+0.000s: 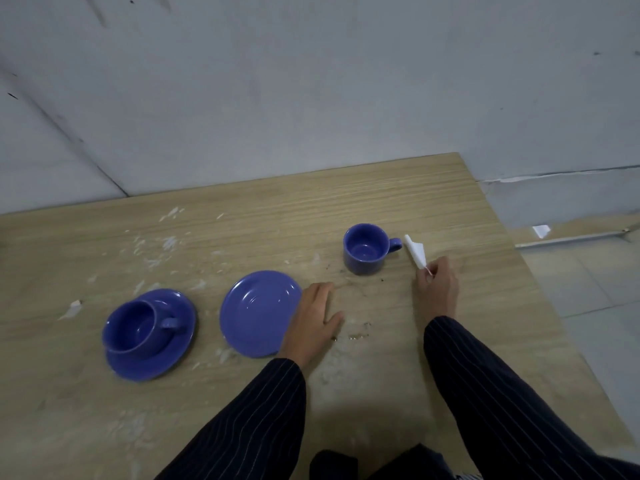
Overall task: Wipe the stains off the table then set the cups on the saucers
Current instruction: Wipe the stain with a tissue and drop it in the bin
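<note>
Right hand [437, 289] pinches a folded white tissue [416, 251] between thumb and fingertips, tissue sticking up and away from the hand, its far corner just beside the handle of the right blue cup [366, 248]. That cup stands upright and empty, directly on the wooden table [398, 199], no saucer under it, handle pointing right. Dark specks on the table at the cup's near base, and a small patch of brownish crumbs [358, 336] nearer the person, between the two hands.

Left hand [313, 322] lies flat on the table, fingers straight, holding nothing; its outer edge touches or overlaps the right rim of the empty blue saucer [256, 311].

Further left, second blue cup [138, 329] sits on its own saucer [162, 362], tilted, handle to the right.

White smears and flecks [162, 244] scattered over the left half of the table, more near the front edge. Both forearms in dark pinstriped sleeves [491, 386]. Grey wall [311, 81] behind the table; tiled floor [588, 289] to the right.
</note>
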